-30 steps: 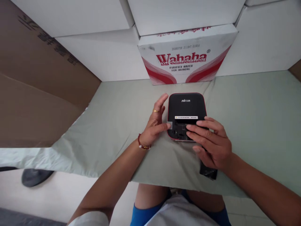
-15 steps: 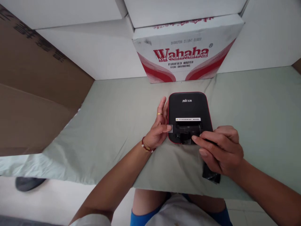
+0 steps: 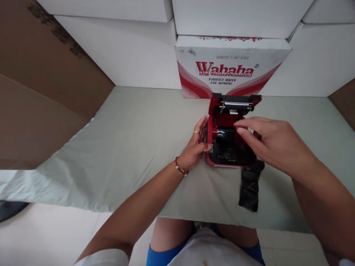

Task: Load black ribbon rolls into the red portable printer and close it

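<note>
A small black and red printer (image 3: 231,153) sits on the pale green cloth (image 3: 133,147), its lid (image 3: 235,105) swung up and back so the red inside and a black roll bay show. My left hand (image 3: 196,146) rests against the printer's left side, thumb pressed on a grey button, fingers loosely spread. My right hand (image 3: 266,142) hovers over the open bay, fingers extended toward the lid's inner edge and holding nothing. A black wrapped roll (image 3: 249,186) lies on the cloth just right of the printer's front.
A red and white Wahaha water carton (image 3: 230,68) stands right behind the printer among stacked white boxes (image 3: 124,59). Brown cardboard (image 3: 41,81) leans at the left. The cloth's front edge (image 3: 111,207) drops to a pale floor; my knees are below it.
The printer's lid, closed before, now stands open. My right hand rose from the front edge to above the bay. My left hand stayed on the side button.
</note>
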Motion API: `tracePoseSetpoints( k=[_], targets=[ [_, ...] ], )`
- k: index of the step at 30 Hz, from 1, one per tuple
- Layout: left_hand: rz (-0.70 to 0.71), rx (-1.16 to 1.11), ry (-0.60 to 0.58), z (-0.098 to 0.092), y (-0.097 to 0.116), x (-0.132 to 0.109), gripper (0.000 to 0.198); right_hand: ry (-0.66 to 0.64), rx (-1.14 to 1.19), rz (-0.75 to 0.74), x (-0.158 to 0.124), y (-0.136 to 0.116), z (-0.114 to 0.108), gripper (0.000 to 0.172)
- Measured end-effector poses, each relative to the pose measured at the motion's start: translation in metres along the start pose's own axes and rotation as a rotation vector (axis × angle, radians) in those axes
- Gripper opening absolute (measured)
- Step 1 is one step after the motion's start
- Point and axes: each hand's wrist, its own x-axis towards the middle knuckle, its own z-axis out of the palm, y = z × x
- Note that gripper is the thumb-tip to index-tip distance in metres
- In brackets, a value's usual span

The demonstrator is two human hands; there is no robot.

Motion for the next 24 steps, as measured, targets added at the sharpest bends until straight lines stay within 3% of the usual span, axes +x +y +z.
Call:
tracePoseSetpoints(
  k=[4,7,14,24],
  targets=[
    [-0.009,-0.013,-0.003,0.001,0.000,0.002,0.100,-0.363,-0.406,0.100,0.037,-0.006,0.011,0.036],
    [-0.009,-0.020,-0.007,0.001,-0.001,0.004,0.102,-0.456,-0.549,0.141,0.051,-0.016,0.019,0.038],
    [0.005,0.000,-0.010,0.001,-0.002,0.005,0.102,-0.513,-0.573,0.094,0.059,-0.020,0.023,0.031],
    [-0.018,-0.002,-0.031,-0.001,-0.004,0.006,0.097,-0.435,-0.383,0.222,0.042,0.001,0.019,0.041]
  ],
)
